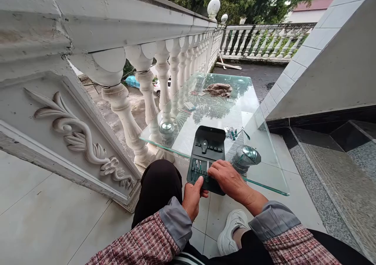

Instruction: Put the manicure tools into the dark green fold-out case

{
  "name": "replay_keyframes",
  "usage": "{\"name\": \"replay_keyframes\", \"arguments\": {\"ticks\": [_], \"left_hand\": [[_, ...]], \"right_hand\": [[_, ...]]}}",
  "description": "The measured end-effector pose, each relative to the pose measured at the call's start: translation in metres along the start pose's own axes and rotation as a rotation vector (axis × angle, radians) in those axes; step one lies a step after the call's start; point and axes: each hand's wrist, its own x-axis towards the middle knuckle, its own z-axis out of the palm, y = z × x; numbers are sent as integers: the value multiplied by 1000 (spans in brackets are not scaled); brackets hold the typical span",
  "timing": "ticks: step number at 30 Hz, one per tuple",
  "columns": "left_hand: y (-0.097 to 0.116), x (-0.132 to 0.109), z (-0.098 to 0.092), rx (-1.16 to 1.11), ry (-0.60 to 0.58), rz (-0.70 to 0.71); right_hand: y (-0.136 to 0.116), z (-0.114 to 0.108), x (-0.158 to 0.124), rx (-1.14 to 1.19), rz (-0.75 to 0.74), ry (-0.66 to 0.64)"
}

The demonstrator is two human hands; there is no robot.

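Observation:
A dark manicure case (212,155) lies unfolded in front of me, over the near edge of the glass table. My left hand (192,197) grips its lower edge, thumb on top. Several small metal tools (197,164) stand in the loops at the lower left of the case. My right hand (227,177) is over the lower right part, fingers pinched together at the loops; what they hold, if anything, is hidden. In the upper half a dark tool (204,146) sits among loops. More small tools (231,133) lie in a group on the glass, right of the case.
The glass table (176,145) rests on round metal-capped supports (246,155). On its far part lie a crumpled brown cloth (219,89) and a small packet (189,106). A white balustrade (147,96) runs along the left; a tiled slanting wall (311,57) and steps (331,159) stand right.

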Motion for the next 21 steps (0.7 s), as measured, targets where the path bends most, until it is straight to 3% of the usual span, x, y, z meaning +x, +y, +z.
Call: {"name": "replay_keyframes", "arguments": {"ticks": [4, 11, 16, 21], "left_hand": [[1, 0, 1, -17, -2, -2], [4, -4, 2, -46, -19, -9], [3, -4, 2, -35, -23, -13], [2, -3, 0, -31, -49, -5]], "right_hand": [[3, 5, -1, 204, 130, 29], [-4, -1, 5, 610, 565, 173], [-3, -6, 9, 657, 556, 176], [18, -5, 6, 567, 527, 182]]}}
